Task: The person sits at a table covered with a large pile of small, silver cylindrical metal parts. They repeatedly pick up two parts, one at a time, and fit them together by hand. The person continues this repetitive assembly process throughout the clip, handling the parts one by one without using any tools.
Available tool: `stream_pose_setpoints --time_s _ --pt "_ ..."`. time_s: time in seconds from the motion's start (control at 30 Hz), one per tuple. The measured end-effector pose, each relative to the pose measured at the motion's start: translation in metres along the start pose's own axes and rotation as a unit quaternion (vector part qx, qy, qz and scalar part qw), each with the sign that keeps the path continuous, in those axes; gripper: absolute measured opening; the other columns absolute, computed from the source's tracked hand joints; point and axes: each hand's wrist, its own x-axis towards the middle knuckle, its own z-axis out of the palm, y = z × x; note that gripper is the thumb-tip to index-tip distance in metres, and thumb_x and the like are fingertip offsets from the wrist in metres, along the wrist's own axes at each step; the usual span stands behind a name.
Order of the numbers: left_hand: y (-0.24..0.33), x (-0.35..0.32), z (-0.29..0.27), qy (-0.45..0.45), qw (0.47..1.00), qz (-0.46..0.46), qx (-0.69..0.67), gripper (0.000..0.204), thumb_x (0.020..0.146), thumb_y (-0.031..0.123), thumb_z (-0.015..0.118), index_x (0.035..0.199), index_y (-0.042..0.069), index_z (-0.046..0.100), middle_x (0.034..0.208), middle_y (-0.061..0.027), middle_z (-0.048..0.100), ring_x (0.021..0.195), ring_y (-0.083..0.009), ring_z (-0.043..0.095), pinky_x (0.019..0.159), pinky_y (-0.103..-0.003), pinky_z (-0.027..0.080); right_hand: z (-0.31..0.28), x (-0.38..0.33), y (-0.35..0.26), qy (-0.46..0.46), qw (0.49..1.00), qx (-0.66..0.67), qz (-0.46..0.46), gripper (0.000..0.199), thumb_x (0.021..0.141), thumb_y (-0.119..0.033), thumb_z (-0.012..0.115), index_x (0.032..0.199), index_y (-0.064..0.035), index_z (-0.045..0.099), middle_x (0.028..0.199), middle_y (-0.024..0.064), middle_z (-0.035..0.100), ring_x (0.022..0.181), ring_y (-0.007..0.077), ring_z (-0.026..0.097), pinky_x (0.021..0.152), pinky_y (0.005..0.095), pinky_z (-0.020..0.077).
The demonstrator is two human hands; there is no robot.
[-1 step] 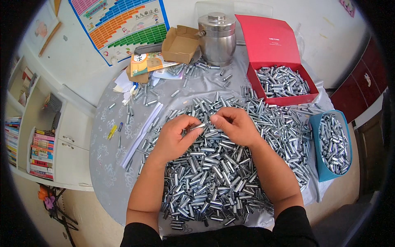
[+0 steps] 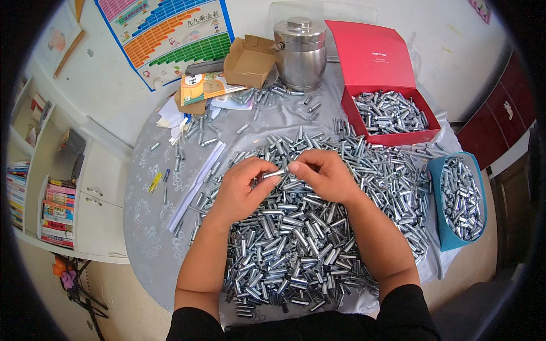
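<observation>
Metal tube (image 2: 273,174) pinched in left hand (image 2: 243,190), fingers closed; right hand (image 2: 329,177) partly curled at tube's end, hold unclear; tube heap (image 2: 301,250) below on surface (image 2: 145,199).

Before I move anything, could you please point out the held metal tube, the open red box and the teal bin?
Held metal tube (image 2: 273,174), head view: middle of its shiny side.
Open red box (image 2: 402,138), head view: its near wall.
Teal bin (image 2: 438,199), head view: its left wall.
</observation>
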Motion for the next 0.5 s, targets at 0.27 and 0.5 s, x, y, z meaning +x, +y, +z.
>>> stream_pose_setpoints --time_s 0.27,0.5 --pt "-0.009 -0.005 0.011 0.057 0.997 -0.009 -0.052 0.021 0.080 0.001 0.074 0.100 0.002 0.069 0.088 -0.0039 0.067 0.073 -0.0090 0.060 0.061 -0.023 0.046 0.003 0.001 0.007 -0.001 0.999 0.030 -0.032 0.029 0.095 -0.025 0.064 0.081 0.0010 0.063 0.065 0.0007 0.053 0.061 0.0082 0.045 0.055 0.0276 0.0392" --pt "-0.017 -0.010 0.012 0.068 0.984 -0.072 -0.150 0.019 0.085 -0.002 0.069 0.104 -0.002 0.068 0.080 -0.0047 0.069 0.066 -0.0085 0.062 0.059 -0.021 0.047 0.002 0.001 0.006 -0.011 0.989 0.143 0.026 0.021 0.095 -0.020 0.065 0.083 -0.0020 0.063 0.069 -0.0065 0.053 0.064 0.0023 0.043 0.056 0.0215 0.0363"
